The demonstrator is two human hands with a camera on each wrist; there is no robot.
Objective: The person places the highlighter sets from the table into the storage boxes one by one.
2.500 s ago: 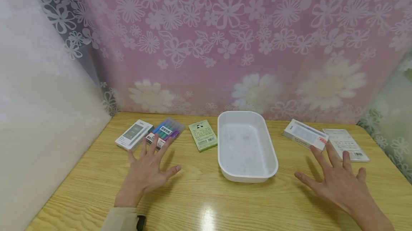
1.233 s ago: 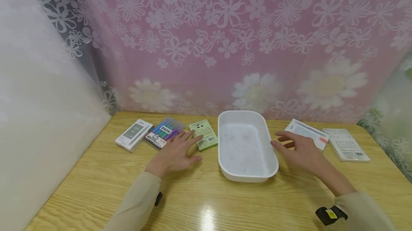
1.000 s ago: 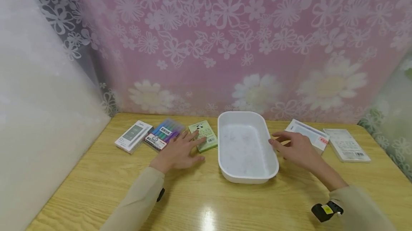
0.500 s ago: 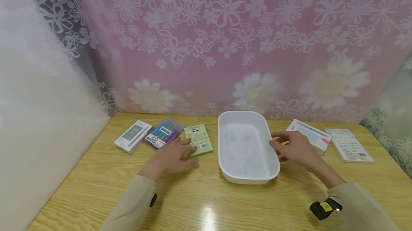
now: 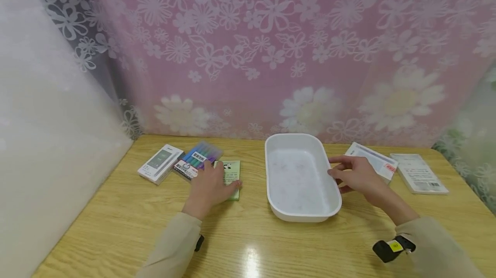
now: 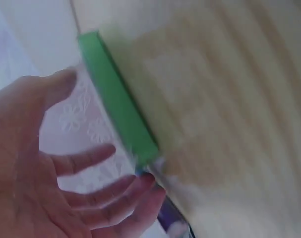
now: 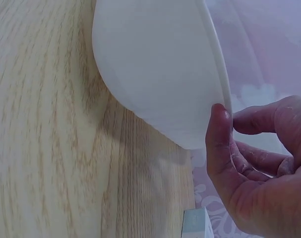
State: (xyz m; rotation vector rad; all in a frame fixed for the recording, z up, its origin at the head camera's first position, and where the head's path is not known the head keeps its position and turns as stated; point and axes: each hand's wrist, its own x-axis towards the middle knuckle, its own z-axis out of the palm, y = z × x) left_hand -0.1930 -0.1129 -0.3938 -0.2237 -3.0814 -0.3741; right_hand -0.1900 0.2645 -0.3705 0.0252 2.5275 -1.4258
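Note:
A thin green box [image 5: 233, 179] printed with a panda lies on the table, partly under my left hand [image 5: 209, 187]. The left thumb reaches its right side, while loosely bent fingers extend over its left part. In the left wrist view, the box's green side [image 6: 118, 99] shows beyond thumb and fingers, which are not wrapped round it. My right hand [image 5: 358, 177] pinches the right rim of a white plastic tray [image 5: 304, 215]. The right wrist view shows the thumb outside the rim and a finger at its other face.
A pack of coloured pens [image 5: 199, 157] lies just left of the green box, and a white box [image 5: 160, 164] is farther left. Right of the tray lie a white box with a red label [image 5: 373, 162] and a flat white pack [image 5: 420, 174]. A floral curtain [image 5: 248, 54] stands behind the table.
Both hands came inward from hovering apart. The green box has slid left and nearer, turning upright under the left hand. The right hand took the tray's rim, and the tray shifted slightly right.

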